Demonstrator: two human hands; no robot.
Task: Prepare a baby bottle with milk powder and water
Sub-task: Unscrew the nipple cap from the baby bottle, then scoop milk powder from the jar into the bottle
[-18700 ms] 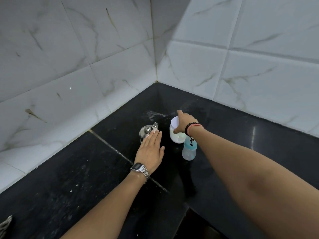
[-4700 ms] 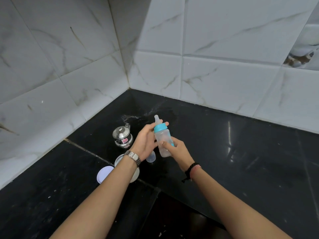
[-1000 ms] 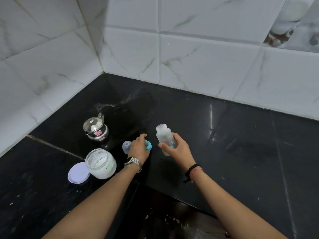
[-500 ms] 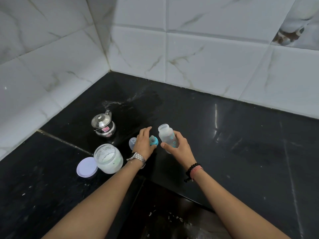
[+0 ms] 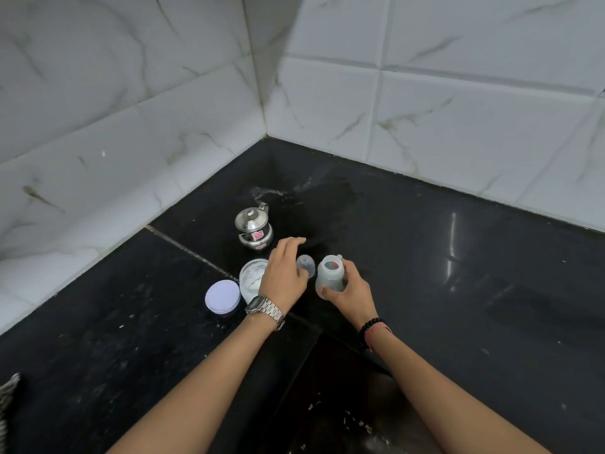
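While the right hand (image 5: 347,286) curls around the open baby bottle (image 5: 330,273) just right of the frame's centre, holding it upright on the black counter (image 5: 458,290), the left hand (image 5: 284,273) hovers with relaxed, spread fingers and grips nothing. The powder jar (image 5: 252,276) sits directly left of the bottle, partly under that left hand, which is the nearer one. So the next move likely runs left to right, jar to bottle mouth. The bottle's long axis stands vertical, mouth up; it is translucent, cap off. A clear cap (image 5: 306,265) lies between the hands, a steel kettle (image 5: 253,229) above, a white lid (image 5: 222,296) at lower left
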